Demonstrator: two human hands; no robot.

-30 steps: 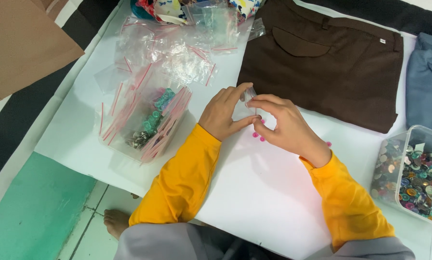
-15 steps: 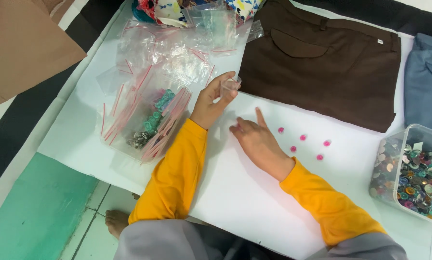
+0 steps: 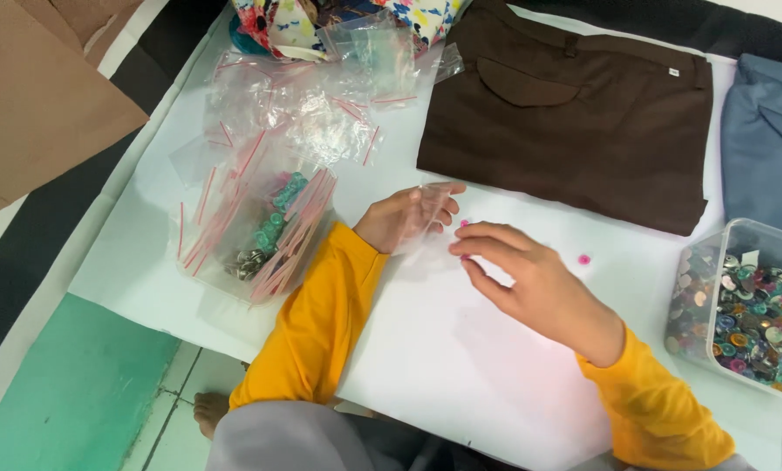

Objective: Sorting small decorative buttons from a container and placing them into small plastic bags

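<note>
Clear, flimsy plastic, the small bag [image 3: 427,214] hangs in the left hand [image 3: 399,218] fingers near the table's middle; right hand [image 3: 530,279] fingers pinch narrowly beside its mouth. Likely light, slippery; grip the rim.

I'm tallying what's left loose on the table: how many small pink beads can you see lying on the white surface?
2. One pink bead lies on the white table just right of the right hand; another bead shows between the left hand and right fingertips. More may be hidden under the hands.
</note>
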